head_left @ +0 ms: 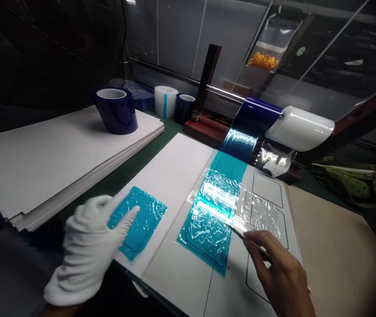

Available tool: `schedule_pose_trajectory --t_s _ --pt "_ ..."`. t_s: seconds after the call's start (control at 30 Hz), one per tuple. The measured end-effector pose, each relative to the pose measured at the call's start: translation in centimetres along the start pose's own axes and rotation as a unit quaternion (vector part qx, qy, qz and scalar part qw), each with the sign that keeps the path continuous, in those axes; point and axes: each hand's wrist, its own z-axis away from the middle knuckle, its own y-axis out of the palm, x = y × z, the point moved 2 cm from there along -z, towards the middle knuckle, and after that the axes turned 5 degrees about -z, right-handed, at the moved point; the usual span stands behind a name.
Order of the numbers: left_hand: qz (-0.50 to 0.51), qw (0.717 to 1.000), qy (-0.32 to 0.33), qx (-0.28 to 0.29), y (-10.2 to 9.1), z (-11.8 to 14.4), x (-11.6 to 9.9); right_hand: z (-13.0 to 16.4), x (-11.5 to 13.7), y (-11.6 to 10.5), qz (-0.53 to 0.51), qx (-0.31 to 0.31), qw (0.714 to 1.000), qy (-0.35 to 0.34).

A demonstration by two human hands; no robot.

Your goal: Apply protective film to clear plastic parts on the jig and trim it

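Observation:
My left hand (88, 246), in a white glove, is at the left edge of a cut piece of blue film (146, 220). Its thumb lies across the film's face, and the other fingers are curled at the edge, partly hidden. This piece is over a white sheet (177, 169). My bare right hand (278, 268) pinches a slim pointed metal tool (237, 232); whether it is tweezers or a blade I cannot tell. The tool's tip meets the right edge of a wrinkled blue film strip (212, 215) on a grey board (171, 273) with dark rounded outlines.
The strip runs up to a dark blue film roll (260, 110) on a rod, beside a white roll (302, 127). At left, a white sheet stack (52, 154) bears a blue tape roll (117, 112). Brown cardboard (333, 237) lies right. More rolls (166, 101) stand behind.

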Motion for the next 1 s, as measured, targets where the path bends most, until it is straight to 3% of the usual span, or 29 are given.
schedule_pose_trajectory --t_s 0.07,0.17,0.27,0.43,0.63,1.0 --pt "0.004 0.992 0.12 0.037 1.5 0.0 -4.0 -2.0 0.5 1.0 0.039 0.006 0.999 -0.016" --pt "-0.01 0.976 0.212 0.044 3.6 0.0 -9.4 -5.4 1.5 2.8 0.106 0.036 0.993 -0.034" --pt "-0.041 0.958 0.276 0.06 5.2 -0.4 -12.3 -8.3 2.2 4.4 0.148 0.061 0.986 -0.049" --pt "-0.056 0.958 0.274 0.062 6.6 -0.9 -12.4 -10.6 2.9 5.8 0.155 0.085 0.982 -0.07" --pt "-0.06 0.96 0.27 0.053 6.5 -0.8 -12.4 -11.1 2.6 5.9 0.163 0.107 0.978 -0.079" --pt "-0.071 0.947 0.302 0.081 6.2 -1.3 -12.2 -7.9 -1.2 1.9 0.205 0.135 0.969 -0.039"
